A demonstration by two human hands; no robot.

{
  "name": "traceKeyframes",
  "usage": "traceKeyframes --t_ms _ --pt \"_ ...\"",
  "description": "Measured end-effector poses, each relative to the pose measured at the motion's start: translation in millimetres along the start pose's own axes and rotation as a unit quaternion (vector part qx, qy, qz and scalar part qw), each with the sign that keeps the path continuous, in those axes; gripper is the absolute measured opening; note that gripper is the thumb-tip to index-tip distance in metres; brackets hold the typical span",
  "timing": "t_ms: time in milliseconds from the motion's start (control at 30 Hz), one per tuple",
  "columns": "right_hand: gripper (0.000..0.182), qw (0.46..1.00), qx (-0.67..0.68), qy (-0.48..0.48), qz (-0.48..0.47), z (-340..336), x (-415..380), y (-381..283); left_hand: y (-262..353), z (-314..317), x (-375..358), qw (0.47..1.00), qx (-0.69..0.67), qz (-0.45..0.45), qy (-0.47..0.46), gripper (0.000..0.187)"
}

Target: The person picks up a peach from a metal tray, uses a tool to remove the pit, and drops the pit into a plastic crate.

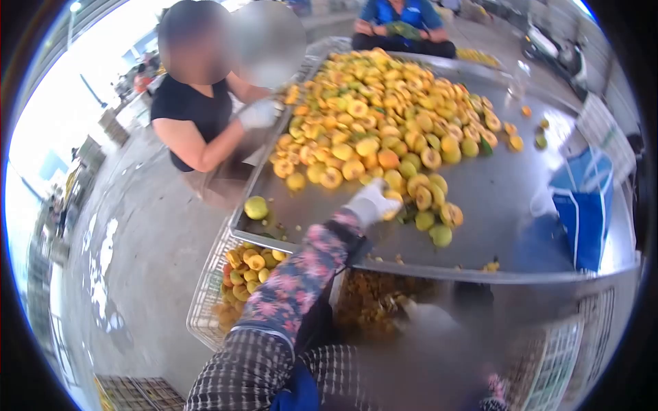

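My left hand point(373, 203), in a white glove and a floral sleeve, reaches over the metal table point(507, 212). Its fingers close around a yellow peach half point(391, 196) at the near edge of a large pile of peaches point(370, 130). Many in the pile are cut open, with hollow centres showing; several look whole and greenish. Low in the view, my right hand point(428, 322) is a pale blur above a bin of brown scraps point(367, 294). Blur hides its fingers and anything in them.
A white crate point(205, 294) of peach pieces stands below the table's left corner. One green-yellow fruit point(256, 207) lies at that corner. A blue bag point(582, 205) sits on the right. A gloved co-worker point(199, 116) works at left; another person point(401, 24) sits at the far edge.
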State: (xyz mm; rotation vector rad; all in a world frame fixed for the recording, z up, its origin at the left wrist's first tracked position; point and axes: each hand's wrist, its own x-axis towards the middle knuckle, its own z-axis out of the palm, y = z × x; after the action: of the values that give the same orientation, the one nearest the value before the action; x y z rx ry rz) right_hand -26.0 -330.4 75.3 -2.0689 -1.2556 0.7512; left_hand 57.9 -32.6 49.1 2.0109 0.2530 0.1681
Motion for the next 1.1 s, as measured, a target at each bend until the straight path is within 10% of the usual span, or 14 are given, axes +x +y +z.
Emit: traceKeyframes --t_ms 133,267,800,1100 --pt "0.040 0.991 0.097 0.084 -0.027 -10.8 18.1 -13.5 33.6 -24.0 -50.7 0.839 -0.532 -0.116 -0.009 0.042" --pt "0.028 0.969 0.086 0.221 -0.065 -27.0 50.0 -44.5 46.1 -14.9 -85.4 0.641 -0.757 -0.122 0.010 0.048" --pt "0.020 0.960 -0.024 0.277 -0.011 -10.1 102.5 -48.3 36.3 2.1 -109.6 0.687 -0.724 0.060 -0.016 0.052" --pt "0.018 0.955 -0.050 0.288 -0.055 -13.7 96.7 -49.4 25.1 1.3 -108.5 0.819 -0.574 0.026 0.004 0.068"
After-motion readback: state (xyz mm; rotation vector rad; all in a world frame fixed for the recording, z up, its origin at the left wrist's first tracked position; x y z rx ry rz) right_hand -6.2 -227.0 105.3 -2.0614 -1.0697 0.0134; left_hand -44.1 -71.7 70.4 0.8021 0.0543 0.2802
